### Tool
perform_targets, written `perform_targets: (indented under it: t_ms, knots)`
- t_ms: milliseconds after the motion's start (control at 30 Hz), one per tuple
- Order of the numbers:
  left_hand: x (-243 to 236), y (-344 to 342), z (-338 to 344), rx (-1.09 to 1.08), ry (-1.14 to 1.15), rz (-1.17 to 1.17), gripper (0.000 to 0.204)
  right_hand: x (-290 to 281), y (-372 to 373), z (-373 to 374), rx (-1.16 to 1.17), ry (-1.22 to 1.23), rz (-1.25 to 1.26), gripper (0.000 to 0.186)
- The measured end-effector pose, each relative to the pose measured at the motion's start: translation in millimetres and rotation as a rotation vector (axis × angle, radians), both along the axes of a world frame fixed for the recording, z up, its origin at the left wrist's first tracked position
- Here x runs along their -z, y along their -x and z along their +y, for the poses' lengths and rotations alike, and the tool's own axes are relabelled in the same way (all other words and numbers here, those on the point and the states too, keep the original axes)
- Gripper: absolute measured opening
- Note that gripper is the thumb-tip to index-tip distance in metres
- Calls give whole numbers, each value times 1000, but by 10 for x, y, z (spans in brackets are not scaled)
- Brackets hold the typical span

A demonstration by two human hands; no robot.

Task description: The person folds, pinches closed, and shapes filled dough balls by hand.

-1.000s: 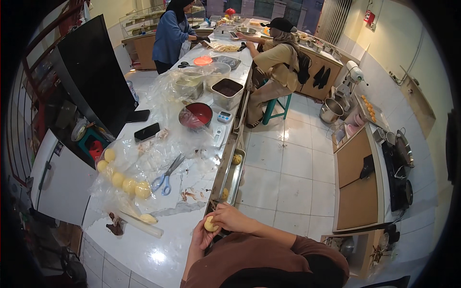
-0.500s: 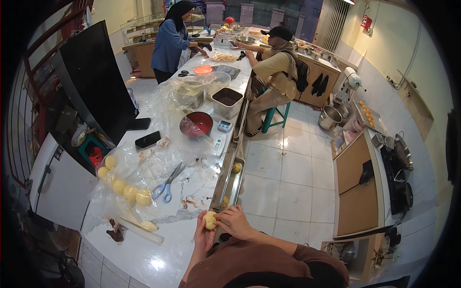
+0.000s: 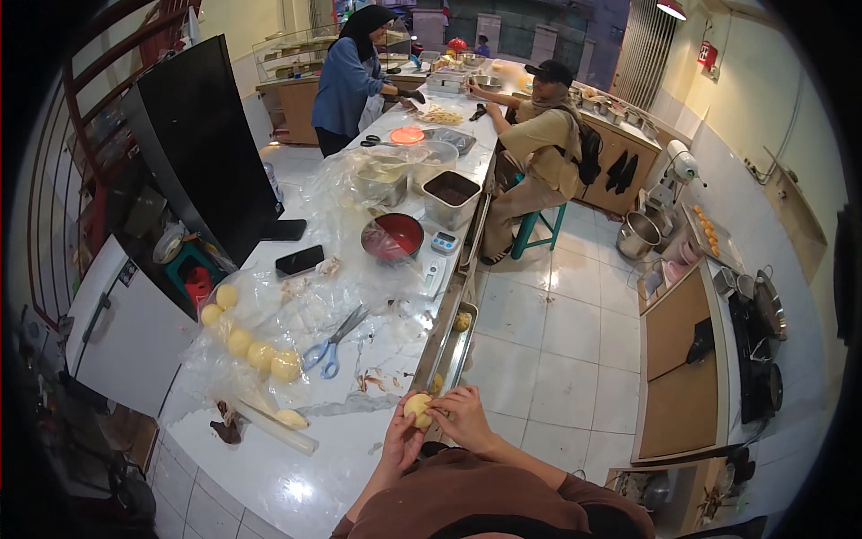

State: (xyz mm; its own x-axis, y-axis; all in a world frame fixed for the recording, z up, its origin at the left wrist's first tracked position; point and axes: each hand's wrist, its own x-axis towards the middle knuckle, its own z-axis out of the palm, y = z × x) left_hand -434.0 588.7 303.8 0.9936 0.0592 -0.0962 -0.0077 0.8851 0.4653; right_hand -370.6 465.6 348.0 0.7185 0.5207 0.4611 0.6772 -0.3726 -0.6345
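Note:
A pale yellow dough ball [image 3: 417, 409] is held up between my two hands, just off the counter's near right edge. My left hand [image 3: 401, 439] cups it from the left and below, fingers curled around it. Thumb and fingertips of my right hand [image 3: 465, 419] pinch its right side. Left of my hands, a white rolling pin [image 3: 280, 430] lies on the counter with a small dough piece [image 3: 292, 419] by it. Beyond them are blue-handled scissors [image 3: 330, 347] and several dough balls [image 3: 260, 356] under clear plastic.
A metal tray [image 3: 455, 357] with yellow pieces sits along the counter's right side. Farther up are a red bowl [image 3: 392, 236], a small scale [image 3: 444, 242], a phone [image 3: 300, 260] and a dark-filled metal container [image 3: 452, 198]. Two people, one standing [image 3: 346, 90] and one seated [image 3: 539, 135], are at the far end.
The whole view has shifted, so the scene sits farther right. My hands still hold the dough ball, with a slight shift of the fingers. The standing person's gloved hand has moved over the counter.

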Motion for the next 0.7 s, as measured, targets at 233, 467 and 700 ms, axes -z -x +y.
perform_targets:
  t_ms: [233,467,700]
  knots:
    - [-89,62,71,154,134,87,47,-44,21,39,30,-27,5,11]
    - [200,198,168,113,184,-10,48,-283,161,123,3,17,82,16]
    - [220,268,241,94,303,35,50,-208,182,161,-166,103,-43,16]
